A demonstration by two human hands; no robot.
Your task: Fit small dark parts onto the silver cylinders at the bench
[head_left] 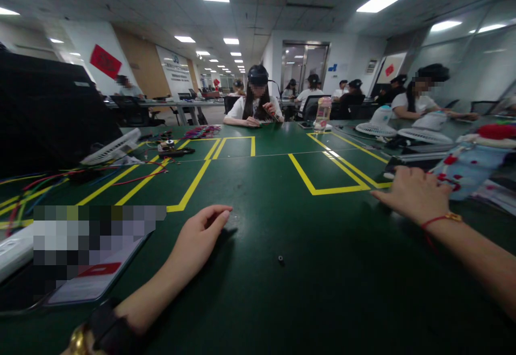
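My left hand (pixel 203 231) is over the green table at centre left. Its thumb and fingers are closed together; anything between them is hidden. At the right, my right hand (pixel 419 193) is open, palm down with the fingers reaching forward. Its fingertips are beside a light-blue bag with red patterns (pixel 470 169); whether they touch it I cannot tell. A tiny dark metal piece with a hole (pixel 281 258) lies on the table between my hands.
The green table (pixel 250 301) bears yellow tape lines. A smartphone (pixel 100 279) and cables (pixel 40 188) lie at left, near a black monitor (pixel 44 113). White fans (pixel 377 123) and a bottle (pixel 323 113) stand farther back. A person (pixel 256 107) sits opposite.
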